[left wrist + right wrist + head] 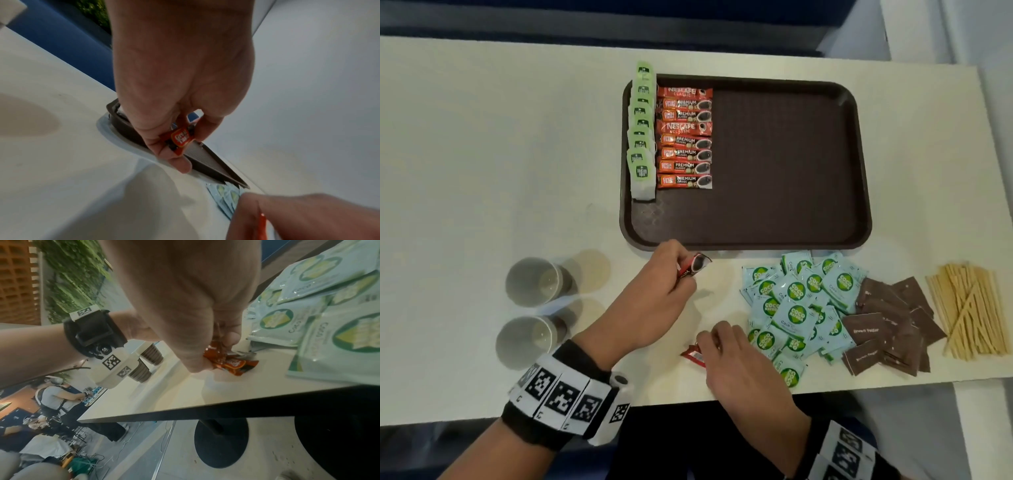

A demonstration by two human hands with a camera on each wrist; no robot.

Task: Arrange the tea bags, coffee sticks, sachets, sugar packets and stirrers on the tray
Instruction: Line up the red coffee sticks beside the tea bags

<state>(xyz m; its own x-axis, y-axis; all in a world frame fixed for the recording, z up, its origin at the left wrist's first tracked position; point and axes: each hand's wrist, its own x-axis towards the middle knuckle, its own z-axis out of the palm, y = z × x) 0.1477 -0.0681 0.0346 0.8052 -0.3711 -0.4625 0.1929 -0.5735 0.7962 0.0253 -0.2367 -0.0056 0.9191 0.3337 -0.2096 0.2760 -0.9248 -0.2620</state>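
The tea bags (642,130) are lying in a column along the 9 o'clock edge of the tray (791,243), and eight coffee sticks (685,138) are lying in a neat column just beside them, so I judge the task is about one third done. The sachets (796,305), the brown sugar packets (887,325) and the stirrers (967,308) are still waiting in loose piles on the table (482,171), at 5 o'clock from the tray. The left hand (654,294) is pinching one coffee stick (693,267) just at the 6 o'clock rim of the tray. The right hand (736,363) is pinching another stick (232,363) that is touching the table near its front edge.
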